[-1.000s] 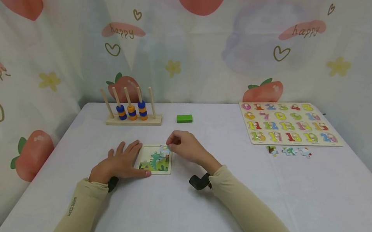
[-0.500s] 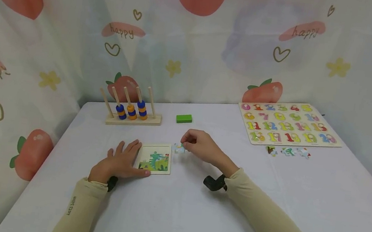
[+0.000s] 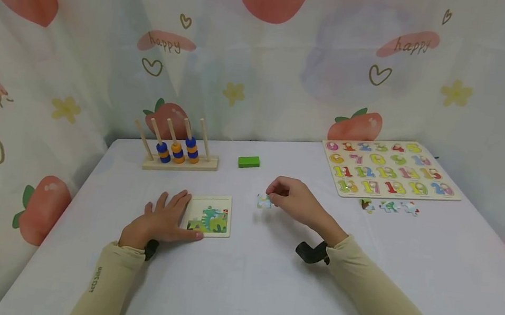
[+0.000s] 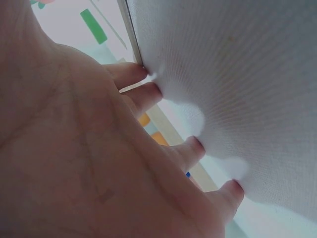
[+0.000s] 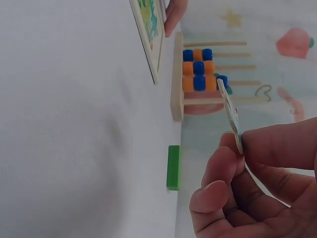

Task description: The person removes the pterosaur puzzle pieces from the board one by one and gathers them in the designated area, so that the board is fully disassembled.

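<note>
Between thumb and fingertips, my right hand (image 3: 295, 199) pinches a jigsaw puzzle piece (image 3: 264, 201) printed in pale blue and white. The right wrist view shows the same puzzle piece (image 5: 230, 116) nearly edge-on, raised off the table. A small wooden puzzle tray (image 3: 230, 218) with a green dinosaur picture lies to its left; the upper part of its picture area is bare. My left hand (image 3: 160, 223) rests at the tray's left side with fingers spread and the thumb along its near edge. In the left wrist view, its fingertips (image 4: 194, 146) touch the white cloth.
A wooden bead rack (image 3: 181, 163) with blue and orange beads stands behind the tray. A green block (image 3: 249, 162) lies to the rack's right. At the back right is a number board (image 3: 392, 168), with loose puzzle pieces (image 3: 390, 206) along its near edge.
My right hand has lifted the puzzle piece from the tray's upper right corner and carried it right. My left hand has stayed at the tray.
</note>
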The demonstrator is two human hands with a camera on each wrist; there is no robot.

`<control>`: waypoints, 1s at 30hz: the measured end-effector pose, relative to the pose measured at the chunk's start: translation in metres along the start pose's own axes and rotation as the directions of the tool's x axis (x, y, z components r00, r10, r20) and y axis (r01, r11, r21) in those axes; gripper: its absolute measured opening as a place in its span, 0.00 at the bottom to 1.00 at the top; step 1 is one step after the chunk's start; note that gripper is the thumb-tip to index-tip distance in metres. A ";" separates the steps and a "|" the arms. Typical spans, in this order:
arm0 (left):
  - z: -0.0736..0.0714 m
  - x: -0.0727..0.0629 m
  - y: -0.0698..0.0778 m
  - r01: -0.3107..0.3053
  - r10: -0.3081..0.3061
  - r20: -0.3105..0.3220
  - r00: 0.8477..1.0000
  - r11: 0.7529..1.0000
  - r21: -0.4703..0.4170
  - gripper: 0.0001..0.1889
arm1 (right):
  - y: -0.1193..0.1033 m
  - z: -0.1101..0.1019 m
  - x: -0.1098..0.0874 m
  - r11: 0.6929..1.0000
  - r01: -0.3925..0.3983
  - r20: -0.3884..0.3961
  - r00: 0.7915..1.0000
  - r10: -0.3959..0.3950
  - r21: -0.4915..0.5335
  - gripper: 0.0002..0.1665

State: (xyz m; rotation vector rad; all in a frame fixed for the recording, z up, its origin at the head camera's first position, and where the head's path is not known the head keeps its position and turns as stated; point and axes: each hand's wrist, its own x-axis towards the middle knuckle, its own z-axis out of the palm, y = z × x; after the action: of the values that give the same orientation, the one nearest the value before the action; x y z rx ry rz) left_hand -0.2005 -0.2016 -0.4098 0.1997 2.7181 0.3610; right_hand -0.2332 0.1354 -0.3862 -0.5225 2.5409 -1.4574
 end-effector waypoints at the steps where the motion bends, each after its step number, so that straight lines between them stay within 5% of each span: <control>1: 0.000 0.000 0.000 -0.001 0.001 0.000 1.000 1.000 0.000 0.64 | 0.001 -0.003 -0.002 1.000 0.002 -0.003 1.000 -0.002 0.000 0.05; 30: 0.006 0.007 -0.012 -0.035 0.035 -0.011 0.999 0.999 -0.036 0.65 | 0.033 -0.078 -0.047 0.993 -0.109 -0.132 0.986 0.103 -0.044 0.12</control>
State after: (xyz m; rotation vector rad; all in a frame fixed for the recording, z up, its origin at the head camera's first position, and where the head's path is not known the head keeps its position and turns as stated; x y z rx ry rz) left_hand -0.2054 -0.2101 -0.4208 0.2360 2.7190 0.4218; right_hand -0.2207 0.2306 -0.3760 -0.3031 2.6654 -1.4367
